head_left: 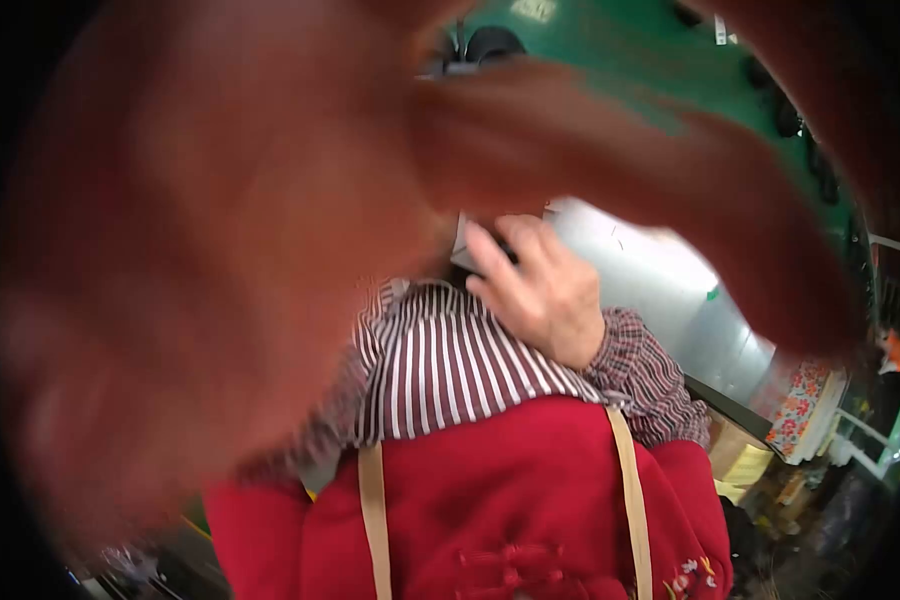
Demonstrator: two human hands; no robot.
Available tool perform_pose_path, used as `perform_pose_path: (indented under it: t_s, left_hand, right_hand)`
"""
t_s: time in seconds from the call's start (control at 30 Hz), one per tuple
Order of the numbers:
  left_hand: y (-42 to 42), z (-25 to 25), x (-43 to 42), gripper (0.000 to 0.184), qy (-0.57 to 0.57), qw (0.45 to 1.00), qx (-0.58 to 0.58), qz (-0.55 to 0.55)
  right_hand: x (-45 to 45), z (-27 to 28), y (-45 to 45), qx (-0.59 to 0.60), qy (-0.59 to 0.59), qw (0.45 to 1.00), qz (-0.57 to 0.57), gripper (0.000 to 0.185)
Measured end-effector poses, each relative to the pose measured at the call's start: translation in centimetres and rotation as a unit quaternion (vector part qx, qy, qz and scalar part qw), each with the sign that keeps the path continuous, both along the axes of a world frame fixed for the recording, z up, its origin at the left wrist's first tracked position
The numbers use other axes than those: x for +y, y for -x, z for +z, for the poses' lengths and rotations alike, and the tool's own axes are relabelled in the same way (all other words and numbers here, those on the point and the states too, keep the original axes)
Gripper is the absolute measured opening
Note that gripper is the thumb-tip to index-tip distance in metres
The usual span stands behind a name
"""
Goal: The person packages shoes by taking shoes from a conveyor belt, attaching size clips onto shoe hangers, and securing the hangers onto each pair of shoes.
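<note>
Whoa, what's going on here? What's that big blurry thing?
That's the person's left hand, so close to the camera that it blurs and hides much of the view. The right hand is just past the striped cloth they wear, near a shiny grey surface, fingers apart. Whether either hand holds anything, I can't tell.

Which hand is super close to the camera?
The left hand, huge and blurry; the right hand looks smaller and clearer, near the striped cloth.
</note>
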State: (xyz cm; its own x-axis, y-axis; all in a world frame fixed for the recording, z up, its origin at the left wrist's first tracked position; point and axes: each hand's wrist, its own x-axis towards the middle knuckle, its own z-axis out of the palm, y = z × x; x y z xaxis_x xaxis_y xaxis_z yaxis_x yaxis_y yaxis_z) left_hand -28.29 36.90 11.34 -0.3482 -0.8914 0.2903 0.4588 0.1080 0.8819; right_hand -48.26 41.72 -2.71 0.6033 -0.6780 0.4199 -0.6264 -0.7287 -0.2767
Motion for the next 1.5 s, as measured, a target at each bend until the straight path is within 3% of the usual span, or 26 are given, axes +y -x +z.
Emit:
perform_pose_path:
  t_s: [0.07,0.13,0.2,0.23,0.37,0.47,0.5,0.57,0.63,0.77,0.87,1.0,1.17,1.23,1.27,1.3,1.33,1.43,1.47,1.5]
  left_hand:
    - [1.7,0.6,-1.2,0.075,0.039,0.999,0.017,-0.022]
    - [4.0,0.3,-0.6,0.074,0.028,0.998,0.046,-0.033]
    - [5.5,0.7,-0.8,0.073,0.030,0.997,0.058,-0.045]
    - [6.0,1.2,-1.1,0.073,0.040,0.996,0.060,-0.050]
    - [8.9,1.3,-0.8,0.071,0.046,0.994,0.078,-0.058]
    - [9.6,1.2,-0.3,0.070,0.043,0.994,0.089,-0.045]
    - [9.7,1.2,-0.1,0.069,0.044,0.994,0.086,-0.041]
    - [9.4,1.4,0.4,0.068,0.046,0.996,0.067,-0.030]
    - [8.8,1.6,0.9,0.067,0.049,0.998,0.048,-0.014]
    - [8.9,1.3,1.5,0.066,0.056,0.995,0.076,0.014]
    - [9.5,1.1,1.1,0.065,0.071,0.991,0.114,0.011]
    - [9.2,1.1,0.6,0.063,0.087,0.984,0.153,0.016]
    - [8.4,1.2,0.2,0.061,0.105,0.974,0.193,0.047]
    - [7.9,1.1,0.3,0.060,0.109,0.972,0.200,0.060]
    - [7.8,1.0,0.4,0.060,0.109,0.970,0.205,0.066]
    - [7.5,0.9,0.5,0.059,0.110,0.969,0.210,0.071]
    - [7.3,0.7,0.5,0.059,0.112,0.967,0.216,0.077]
    - [6.5,-0.1,0.0,0.058,0.116,0.960,0.235,0.098]
    - [6.2,-0.4,-0.3,0.058,0.118,0.958,0.242,0.102]
    - [5.9,-0.5,-0.6,0.057,0.118,0.955,0.251,0.105]
  right_hand:
    - [-0.7,0.2,-0.2,0.023,0.110,0.994,0.013,0.035]
    - [0.6,-0.9,0.4,-0.004,0.027,1.000,-0.002,0.039]
    - [0.2,-1.7,0.7,0.044,-0.046,0.998,0.019,0.041]
    - [-0.5,-1.4,0.6,-0.011,0.045,0.999,0.005,0.042]
    - [-0.6,-1.5,0.8,-0.098,-0.008,0.995,0.021,0.048]
    - [-0.8,-1.4,0.3,0.052,-0.027,0.998,0.033,0.052]
    - [-1.0,-1.1,0.2,0.040,-0.027,0.998,0.037,0.052]
    - [-2.0,-0.5,-0.5,0.051,-0.134,0.989,0.035,0.052]
    - [-3.2,-0.7,-1.5,0.042,-0.141,0.989,0.024,0.037]
    - [-4.9,-1.2,-2.2,0.062,-0.163,0.981,0.086,0.032]
    - [-5.8,-1.2,-1.6,-0.024,-0.113,0.983,0.140,0.028]
    - [-8.6,3.1,-0.8,-0.031,-0.079,0.987,0.133,0.027]
    - [-18.6,6.1,0.9,0.003,0.144,0.983,0.116,0.021]
    - [-25.1,7.9,2.3,0.057,0.152,0.984,0.071,0.025]
    - [-29.0,7.4,3.5,0.125,0.185,0.974,-0.046,0.026]
    - [-27.4,12.0,0.0,0.232,-0.001,0.934,-0.270,0.056]
    - [-31.1,8.5,2.6,0.201,0.204,0.924,-0.253,0.057]
    - [-30.8,6.4,-2.1,0.122,0.214,0.957,-0.152,0.046]
    - [-32.8,3.4,-3.3,0.050,0.286,0.957,-0.029,0.026]
    - [-30.9,3.0,-5.1,0.121,0.136,0.983,-0.036,0.025]
